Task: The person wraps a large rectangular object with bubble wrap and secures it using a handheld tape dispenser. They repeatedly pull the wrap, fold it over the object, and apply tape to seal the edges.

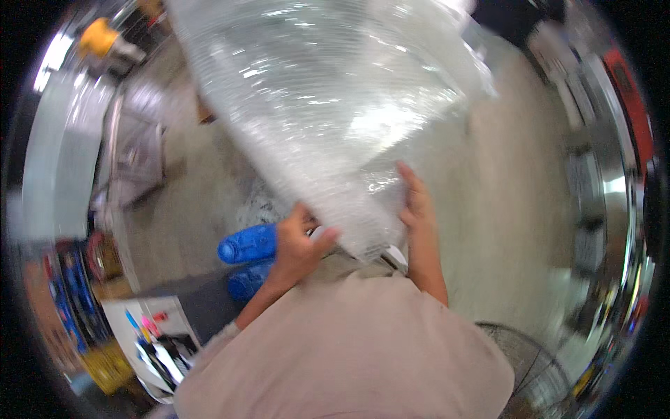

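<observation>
We hold a wide, glossy sheet of clear bubble wrap (300, 91) above the grey floor (509, 230), our half-curled left hand (299, 243) gripping its lower left edge. Our right hand (417, 206), fingers partly extended, touches its lower right edge; whether it grips, we cannot tell.

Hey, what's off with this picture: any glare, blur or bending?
Head view: white glare streaks across the translucent bubble wrap; smeared blur over the floor; the red edge at far right curves with the fisheye, and the corners go black.
</observation>
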`<state>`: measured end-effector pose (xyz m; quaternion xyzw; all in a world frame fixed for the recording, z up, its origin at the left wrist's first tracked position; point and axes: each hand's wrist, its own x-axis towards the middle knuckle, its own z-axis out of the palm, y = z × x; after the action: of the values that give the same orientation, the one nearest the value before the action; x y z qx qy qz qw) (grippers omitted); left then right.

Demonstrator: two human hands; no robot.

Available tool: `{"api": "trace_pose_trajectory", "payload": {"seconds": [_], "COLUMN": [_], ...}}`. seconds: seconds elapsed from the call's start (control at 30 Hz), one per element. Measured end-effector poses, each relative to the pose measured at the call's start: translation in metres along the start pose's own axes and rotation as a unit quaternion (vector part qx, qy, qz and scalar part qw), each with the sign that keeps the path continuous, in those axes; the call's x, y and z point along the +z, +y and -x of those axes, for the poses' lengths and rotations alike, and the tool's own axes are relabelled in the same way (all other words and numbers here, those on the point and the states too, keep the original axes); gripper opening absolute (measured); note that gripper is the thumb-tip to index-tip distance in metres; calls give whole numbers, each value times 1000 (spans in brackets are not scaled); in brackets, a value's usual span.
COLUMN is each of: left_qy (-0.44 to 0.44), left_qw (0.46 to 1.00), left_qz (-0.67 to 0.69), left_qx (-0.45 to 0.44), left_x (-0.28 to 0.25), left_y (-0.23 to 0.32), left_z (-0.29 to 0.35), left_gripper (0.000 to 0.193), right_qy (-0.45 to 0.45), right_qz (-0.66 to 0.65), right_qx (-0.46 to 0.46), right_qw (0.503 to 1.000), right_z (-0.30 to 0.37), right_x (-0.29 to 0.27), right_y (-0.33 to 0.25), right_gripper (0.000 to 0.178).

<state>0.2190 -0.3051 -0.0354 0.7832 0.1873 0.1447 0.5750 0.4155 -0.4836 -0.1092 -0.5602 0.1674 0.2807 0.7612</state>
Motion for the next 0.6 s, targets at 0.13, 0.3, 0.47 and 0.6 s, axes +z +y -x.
{"api": "trace_pose_trajectory", "payload": {"seconds": [0.13, 0.3, 0.47, 0.6], "left_qy": [58, 145, 171, 99], "left_qw": [996, 987, 875, 834], "left_qz": [3, -3, -403, -483], "left_qx": [-64, 70, 206, 248], "left_x": [42, 30, -7, -1], "left_y": [8, -20, -25, -32], "left_z": [-11, 12, -3, -32], "left_gripper": [35, 41, 48, 51], "right_qy": [-47, -110, -405, -304], "right_qz": [-20, -116, -143, -32], "right_qx": [-198, -242, -198, -220], "right_qw": [979, 957, 881, 926], "right_z": [-1, 16, 49, 52], "right_x": [-15, -17, -33, -39], "right_y": [-54, -77, -34, -19], "right_gripper": [51, 71, 81, 71]}}
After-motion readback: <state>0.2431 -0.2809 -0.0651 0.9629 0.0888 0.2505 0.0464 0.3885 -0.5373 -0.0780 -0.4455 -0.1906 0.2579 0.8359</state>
